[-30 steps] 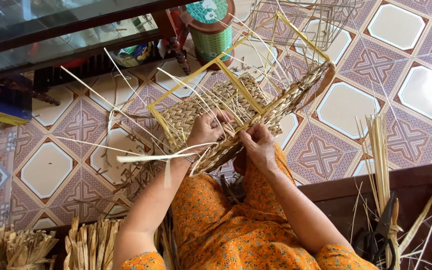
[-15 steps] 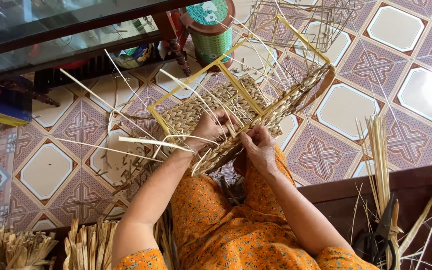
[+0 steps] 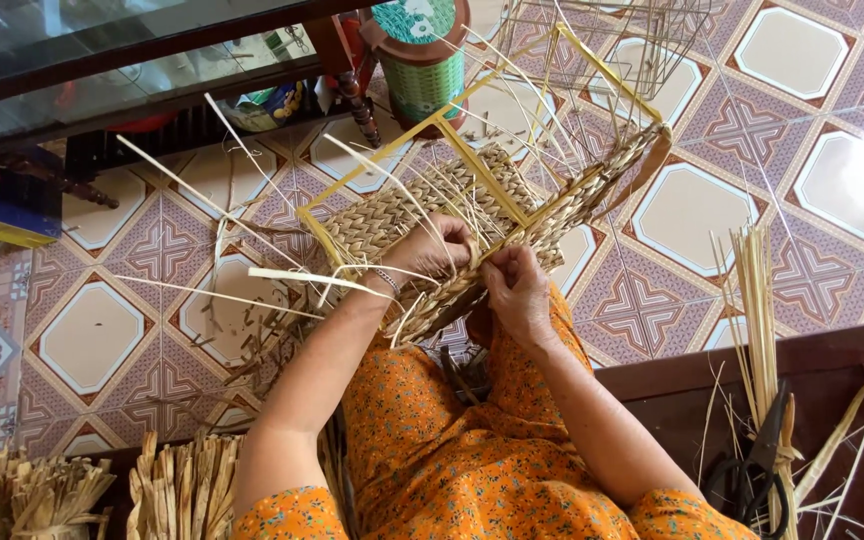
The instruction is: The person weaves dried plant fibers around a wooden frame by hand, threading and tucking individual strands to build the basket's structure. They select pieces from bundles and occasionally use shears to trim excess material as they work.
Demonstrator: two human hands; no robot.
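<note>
1. Since a second ago, the loose pale strands by my left hand (image 3: pixel 439 247) have swung: the flat one that lay level past my left wrist now slants, its free end pointing out over the floor tiles to my left, and the basket has barely shifted on my lap.

2. My left hand is curled over the near woven wall of the half-made basket (image 3: pixel 472 215), fingers clenched on a bundle of strands (image 3: pixel 312 280) that trail off to the left.

3. My right hand (image 3: pixel 517 290) sits just beside it, a little nearer my body, pinching the woven edge between thumb and fingers; I cannot tell whether it also holds a single strand.

4. The basket rests tilted against my knees over the tiled floor (image 3: pixel 687 210), its long axis running from low on my left to high on my right, with the yellow frame (image 3: pixel 482 165) open toward the far side.

5. What matters most: the working strand lies to the left of both hands and points away from me, so my left hand is the nearer one to it, while the woven edge it meets is between my two hands.

6. Unwoven upright stakes (image 3: pixel 552 70) fan out from the far rim.

7. On the dark worktop (image 3: pixel 692 390) at my right lie black scissors (image 3: pixel 752 470) touching a sheaf of dry stalks (image 3: pixel 752 300); more bundles (image 3: pixel 182 490) stand at its left end.
</note>
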